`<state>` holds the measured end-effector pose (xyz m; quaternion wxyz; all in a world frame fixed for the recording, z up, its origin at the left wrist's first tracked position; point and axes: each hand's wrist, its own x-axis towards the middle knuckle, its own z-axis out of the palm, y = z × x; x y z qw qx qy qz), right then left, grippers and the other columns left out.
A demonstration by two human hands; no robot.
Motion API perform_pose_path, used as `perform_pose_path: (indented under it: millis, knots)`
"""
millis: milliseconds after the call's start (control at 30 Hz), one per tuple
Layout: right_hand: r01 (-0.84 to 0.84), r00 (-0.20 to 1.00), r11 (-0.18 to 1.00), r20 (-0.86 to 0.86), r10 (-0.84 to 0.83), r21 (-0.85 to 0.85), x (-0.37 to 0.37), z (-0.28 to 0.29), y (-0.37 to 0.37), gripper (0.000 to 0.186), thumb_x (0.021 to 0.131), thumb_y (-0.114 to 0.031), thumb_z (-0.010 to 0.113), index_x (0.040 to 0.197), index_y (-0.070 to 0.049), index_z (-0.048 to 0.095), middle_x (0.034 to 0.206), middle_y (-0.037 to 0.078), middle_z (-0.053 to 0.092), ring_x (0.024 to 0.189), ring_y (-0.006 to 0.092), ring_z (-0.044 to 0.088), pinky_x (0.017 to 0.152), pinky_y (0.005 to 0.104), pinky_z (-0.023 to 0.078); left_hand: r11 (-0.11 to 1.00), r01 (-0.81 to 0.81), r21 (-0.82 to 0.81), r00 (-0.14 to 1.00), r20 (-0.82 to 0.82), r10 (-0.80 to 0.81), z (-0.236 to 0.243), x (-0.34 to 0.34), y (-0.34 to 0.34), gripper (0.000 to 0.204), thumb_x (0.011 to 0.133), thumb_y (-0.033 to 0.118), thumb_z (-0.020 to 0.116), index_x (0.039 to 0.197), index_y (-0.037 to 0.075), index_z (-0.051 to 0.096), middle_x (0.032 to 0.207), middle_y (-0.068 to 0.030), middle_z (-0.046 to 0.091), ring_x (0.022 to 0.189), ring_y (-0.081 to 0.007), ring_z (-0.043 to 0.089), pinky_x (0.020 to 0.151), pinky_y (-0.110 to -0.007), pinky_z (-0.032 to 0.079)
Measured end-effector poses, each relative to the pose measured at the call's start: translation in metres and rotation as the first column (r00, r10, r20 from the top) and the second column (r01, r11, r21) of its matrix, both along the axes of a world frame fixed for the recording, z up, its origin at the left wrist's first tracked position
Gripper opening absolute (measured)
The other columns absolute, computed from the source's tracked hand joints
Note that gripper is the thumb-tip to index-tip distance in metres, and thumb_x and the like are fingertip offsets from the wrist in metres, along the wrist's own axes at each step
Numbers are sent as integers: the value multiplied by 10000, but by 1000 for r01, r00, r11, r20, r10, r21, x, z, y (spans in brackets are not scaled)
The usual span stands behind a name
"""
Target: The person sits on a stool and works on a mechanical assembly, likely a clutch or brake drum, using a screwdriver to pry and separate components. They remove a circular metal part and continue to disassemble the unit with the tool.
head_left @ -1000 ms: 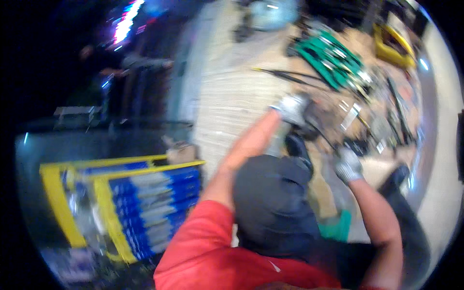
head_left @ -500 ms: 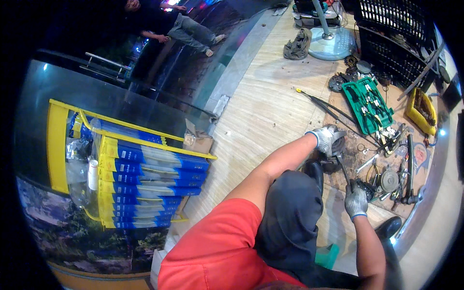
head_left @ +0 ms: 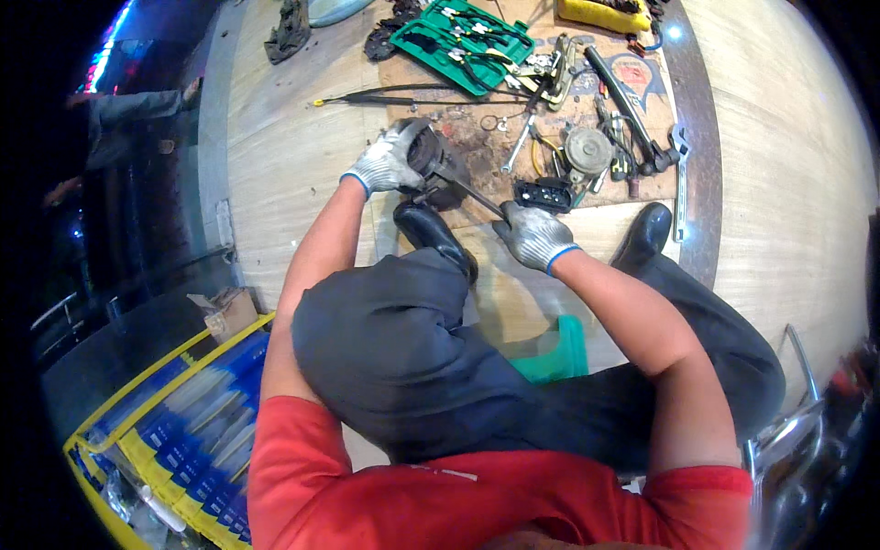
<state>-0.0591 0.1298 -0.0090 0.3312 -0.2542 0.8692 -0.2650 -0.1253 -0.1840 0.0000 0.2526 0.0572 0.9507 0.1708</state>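
Note:
My left hand (head_left: pixel 390 163), in a white-grey knitted glove, is closed around the side of a dark, greasy round metal part (head_left: pixel 423 152). The part leans on a dark metal block (head_left: pixel 445 195) just beyond my left shoe. My right hand (head_left: pixel 537 236), gloved as well, grips the near end of a long dark metal bar (head_left: pixel 478 195). The bar's far end reaches the round part; exactly where it touches is hard to make out. A black tray (head_left: pixel 544 194) of small pieces lies just beyond my right hand.
An open green tool case (head_left: pixel 449 46) lies beyond, near a yellow container (head_left: pixel 605 14). Wrenches (head_left: pixel 679 183), a long-handled tool (head_left: pixel 619 101) and a round metal disc (head_left: pixel 588 149) cover the cardboard at right. A green stool (head_left: pixel 559 353) is under me; a yellow rack (head_left: pixel 137 412) stands left.
The view has swung, so the work sits further left and higher and the rack lower. Both hands keep their holds on the round part and the bar.

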Motion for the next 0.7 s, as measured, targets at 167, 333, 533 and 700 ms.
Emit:
perform_pose_path:
  millis: [167,333,533,700]
  knots:
    - [27,1000,999,-14,-27,40,3,3,-6,313,1010,-336,495,1050,-31,554,836,248,696,808,434,693,709,554,530,1000,-17,13,1000,-20,17,-6,2,-4,1061,567,310,820,1512,109,380,1492,-258,433,1368,-445,438,1152,-458,391]
    - [87,996,995,14,-88,55,5,0,-12,286,1006,-322,494,1007,-50,580,853,232,701,788,436,692,696,563,531,1000,-14,-7,1000,-8,14,-13,5,-9,1072,556,309,820,1514,117,378,1523,-258,378,1380,-449,412,1153,-465,391]
    - [58,988,986,133,-79,156,13,0,-10,326,1013,-365,485,1023,-55,585,911,239,706,838,440,696,723,566,539,1000,-10,23,1000,-1,10,-1,8,4,1046,585,285,815,1521,141,372,1539,-263,347,1367,-459,419,1148,-474,399]
    - [119,987,988,101,-129,102,17,-17,-7,357,1023,-390,443,1083,-59,565,971,255,701,882,450,692,764,588,528,997,58,51,998,12,-59,-12,-5,0,1146,539,353,854,1532,86,349,1539,-247,371,1429,-425,357,1209,-438,300]
